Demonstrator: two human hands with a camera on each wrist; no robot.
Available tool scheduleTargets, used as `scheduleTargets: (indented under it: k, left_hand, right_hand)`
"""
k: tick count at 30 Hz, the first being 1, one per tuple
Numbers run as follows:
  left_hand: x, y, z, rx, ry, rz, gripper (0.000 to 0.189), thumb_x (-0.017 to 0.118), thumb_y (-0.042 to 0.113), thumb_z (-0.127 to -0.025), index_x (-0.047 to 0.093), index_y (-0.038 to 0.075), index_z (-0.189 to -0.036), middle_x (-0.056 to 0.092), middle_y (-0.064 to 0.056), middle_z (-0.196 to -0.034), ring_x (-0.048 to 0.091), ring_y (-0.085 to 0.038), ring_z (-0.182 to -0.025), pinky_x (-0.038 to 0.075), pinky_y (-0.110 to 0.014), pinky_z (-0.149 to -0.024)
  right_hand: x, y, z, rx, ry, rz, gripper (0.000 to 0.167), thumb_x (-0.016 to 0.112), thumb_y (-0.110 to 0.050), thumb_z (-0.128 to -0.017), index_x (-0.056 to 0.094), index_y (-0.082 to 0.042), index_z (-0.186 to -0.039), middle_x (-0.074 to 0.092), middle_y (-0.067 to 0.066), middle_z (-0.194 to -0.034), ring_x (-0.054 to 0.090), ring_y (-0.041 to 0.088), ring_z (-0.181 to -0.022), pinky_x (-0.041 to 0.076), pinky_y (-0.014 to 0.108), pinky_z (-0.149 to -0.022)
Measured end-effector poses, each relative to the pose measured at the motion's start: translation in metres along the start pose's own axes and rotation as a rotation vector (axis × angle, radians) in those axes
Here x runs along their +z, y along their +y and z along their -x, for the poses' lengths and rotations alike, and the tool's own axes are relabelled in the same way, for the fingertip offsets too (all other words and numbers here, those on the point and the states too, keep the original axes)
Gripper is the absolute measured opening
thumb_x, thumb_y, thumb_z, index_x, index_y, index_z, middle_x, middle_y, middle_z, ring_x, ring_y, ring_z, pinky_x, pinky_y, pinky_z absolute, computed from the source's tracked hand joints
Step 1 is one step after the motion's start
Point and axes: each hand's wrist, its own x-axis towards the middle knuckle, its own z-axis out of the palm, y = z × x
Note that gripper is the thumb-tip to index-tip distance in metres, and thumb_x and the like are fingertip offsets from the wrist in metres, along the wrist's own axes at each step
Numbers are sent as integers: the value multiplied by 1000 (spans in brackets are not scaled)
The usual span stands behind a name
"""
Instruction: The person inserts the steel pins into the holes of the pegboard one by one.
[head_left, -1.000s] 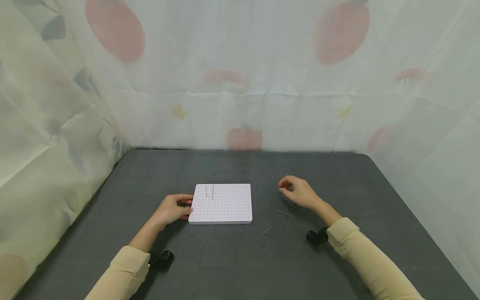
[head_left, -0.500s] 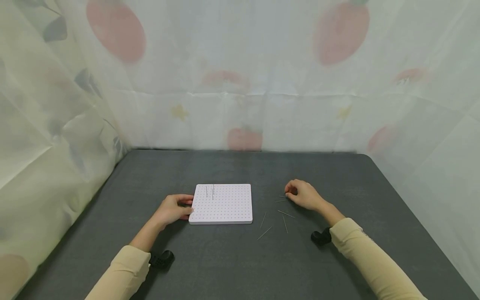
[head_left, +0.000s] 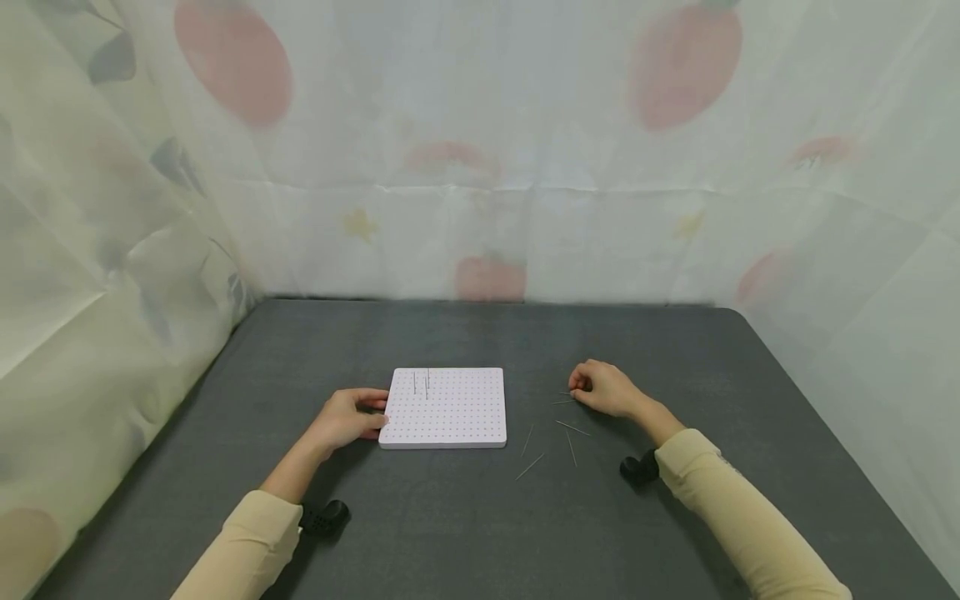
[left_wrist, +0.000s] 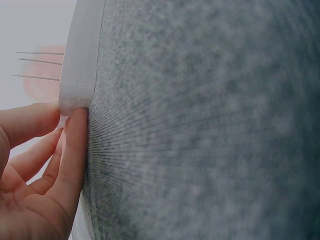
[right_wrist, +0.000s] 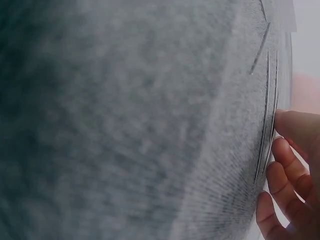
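My left hand (head_left: 343, 421) grips the left edge of a white pegboard (head_left: 457, 421), thumb on the upper edge and a finger low at its side. Three thin metal pins (left_wrist: 37, 61) stand upright in the board's holes, near its back left. Right of the board, my right hand (head_left: 606, 390) is down at the table, thumb and forefinger pinching one thin metal pin (right_wrist: 276, 75). That pin still lies along the dark surface, and another pin (right_wrist: 267, 95) lies close beside it. The remaining fingers (right_wrist: 284, 182) curl just behind it.
Several loose pins lie on the dark grey table (head_left: 450, 533) between board and right hand, among them one pin (head_left: 529, 467) nearest the front. A patterned curtain (head_left: 585, 233) hangs behind the table and along both sides.
My right hand has shifted slightly right and down to the pins on the table, its thumb and forefinger drawing together. The left hand and the pegboard have stayed in place.
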Motion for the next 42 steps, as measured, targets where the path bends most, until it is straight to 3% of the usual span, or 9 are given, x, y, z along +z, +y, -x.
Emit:
scheduleTargets:
  k: [20,42]
  left_hand:
    - [0,1,2,-5,1,4,47,66,-1,-79,53,-4,-124,57,-19,-110,63,-17,-79,57,-32,-66]
    - [1,2,1,1,17,-7,47,67,-1,-78,54,-3,-123,58,-18,-109,63,-17,-78,57,-32,-65]
  right_hand:
    - [-5,12,8,33,5,-13,3,65,-12,-84,62,-11,-84,55,-3,-78,49,8,-68,43,25,-60]
    - [-6,8,8,79,-15,0,8,59,-11,-88,65,-7,-85,57,1,-78,46,9,-64,41,26,-58]
